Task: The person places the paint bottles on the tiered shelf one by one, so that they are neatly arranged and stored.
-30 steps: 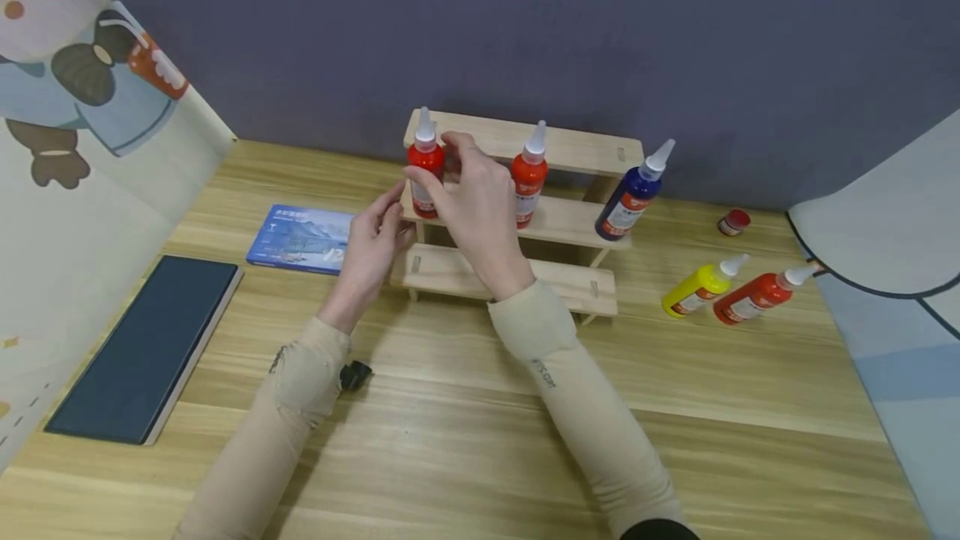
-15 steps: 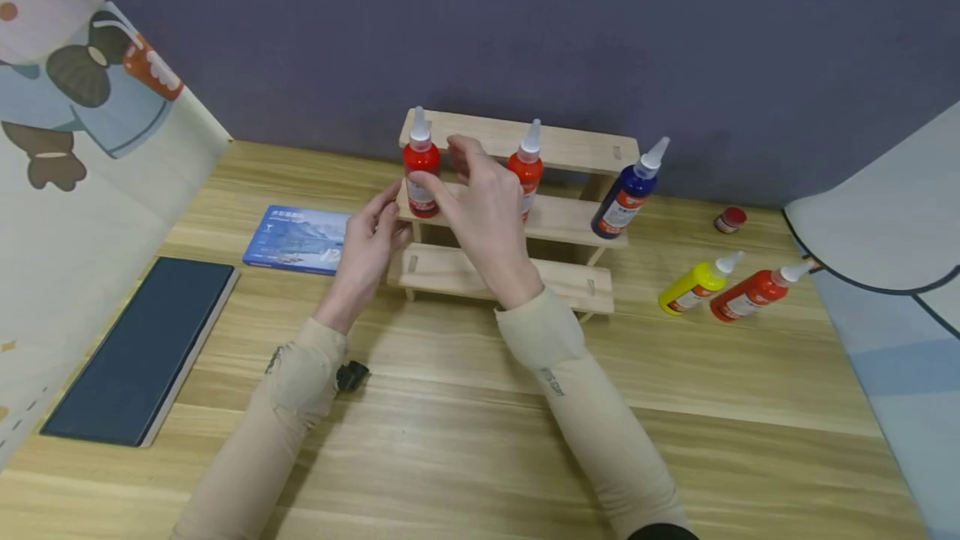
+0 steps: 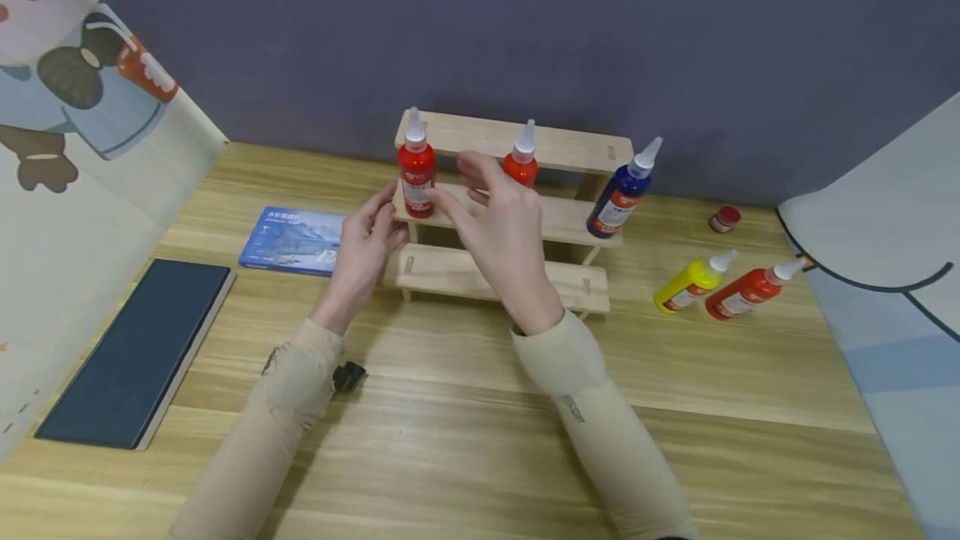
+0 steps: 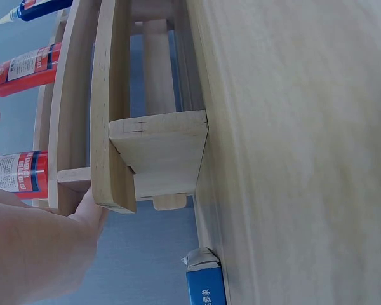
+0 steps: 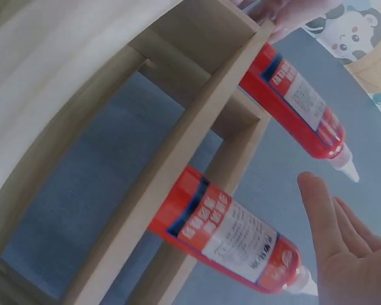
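Note:
A three-tier wooden stand (image 3: 566, 279) bears three paint bottles with white nozzle caps on its middle tier. At the left end stands a red bottle (image 3: 417, 169), with another red bottle (image 3: 521, 169) in the middle and a dark blue bottle (image 3: 618, 202) on the right. My left hand (image 3: 362, 248) grips the left end of the middle tier, close beside the left red bottle. My right hand (image 3: 506, 232) is between the two red bottles, thumb and fingers spread apart and holding nothing. It hides the lower part of the middle bottle in the head view.
A yellow bottle (image 3: 686, 288) and a third red bottle (image 3: 744, 293) stand on the table at right, near a small red-lidded jar (image 3: 725, 219). Left of the stand lie a blue box (image 3: 292, 240) and a dark flat panel (image 3: 138, 352). A small black object (image 3: 348, 376) lies by the left sleeve.
My right hand has drawn back from the left red bottle, rightward and slightly down. The left hand stays at the stand's end. The head view has shifted a little.

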### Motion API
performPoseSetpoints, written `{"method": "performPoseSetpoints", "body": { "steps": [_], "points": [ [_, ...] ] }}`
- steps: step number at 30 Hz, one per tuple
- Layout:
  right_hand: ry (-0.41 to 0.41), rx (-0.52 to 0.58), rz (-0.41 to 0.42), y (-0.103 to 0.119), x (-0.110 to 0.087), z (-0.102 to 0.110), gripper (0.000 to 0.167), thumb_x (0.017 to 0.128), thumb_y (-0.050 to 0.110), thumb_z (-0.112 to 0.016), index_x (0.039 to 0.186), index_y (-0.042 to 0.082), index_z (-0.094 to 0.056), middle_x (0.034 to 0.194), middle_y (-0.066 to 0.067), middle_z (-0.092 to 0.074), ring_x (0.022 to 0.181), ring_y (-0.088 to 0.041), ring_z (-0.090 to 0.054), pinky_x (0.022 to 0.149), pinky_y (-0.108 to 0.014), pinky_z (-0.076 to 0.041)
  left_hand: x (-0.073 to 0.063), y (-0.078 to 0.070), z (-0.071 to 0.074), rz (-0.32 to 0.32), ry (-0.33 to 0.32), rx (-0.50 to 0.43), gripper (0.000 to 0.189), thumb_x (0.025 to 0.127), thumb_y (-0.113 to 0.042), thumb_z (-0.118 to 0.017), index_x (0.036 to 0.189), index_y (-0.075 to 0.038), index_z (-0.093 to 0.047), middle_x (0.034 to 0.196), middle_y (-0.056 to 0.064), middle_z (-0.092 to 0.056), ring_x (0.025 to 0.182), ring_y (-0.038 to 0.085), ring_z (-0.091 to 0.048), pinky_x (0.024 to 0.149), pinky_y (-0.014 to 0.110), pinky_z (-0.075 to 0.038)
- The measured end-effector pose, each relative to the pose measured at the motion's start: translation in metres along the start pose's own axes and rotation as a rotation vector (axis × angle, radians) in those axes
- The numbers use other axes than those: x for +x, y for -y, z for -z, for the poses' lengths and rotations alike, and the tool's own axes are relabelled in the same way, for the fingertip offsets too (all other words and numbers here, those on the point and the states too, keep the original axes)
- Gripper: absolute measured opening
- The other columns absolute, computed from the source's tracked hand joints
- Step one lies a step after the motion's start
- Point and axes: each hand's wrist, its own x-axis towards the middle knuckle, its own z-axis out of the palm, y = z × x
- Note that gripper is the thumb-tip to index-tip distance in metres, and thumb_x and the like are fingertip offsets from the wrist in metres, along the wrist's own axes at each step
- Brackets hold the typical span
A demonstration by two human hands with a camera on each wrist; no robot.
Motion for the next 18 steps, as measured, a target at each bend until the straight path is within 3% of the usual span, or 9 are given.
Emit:
{"method": "performPoseSetpoints", "body": {
  "steps": [10,18],
  "points": [
    [-0.006,-0.007,0.022,0.0,-0.015,0.022,0.051,0.092,0.026,-0.089,0.128,-0.004,-0.071,0.122,-0.018,-0.077,0.105,-0.027,-0.077,0.087,-0.033,-0.068,0.0,-0.001,-0.001,0.005,0.008,-0.03,0.049,0.118,-0.008,-0.036,0.166,-0.001,-0.033,0.169,0.021,-0.035,0.14,0.04,-0.053,0.117,0.033,-0.05],
    [-0.046,-0.004,0.09,-0.008,-0.022,0.035,0.045,0.089,0.019,-0.091,0.122,-0.006,-0.073,0.114,-0.019,-0.078,0.097,-0.027,-0.079,0.083,-0.033,-0.069,0.0,-0.001,0.0,0.011,0.007,-0.038,0.049,0.118,-0.008,-0.036,0.166,-0.001,-0.033,0.172,0.021,-0.03,0.145,0.038,-0.049,0.118,0.033,-0.049]
  ]
}}
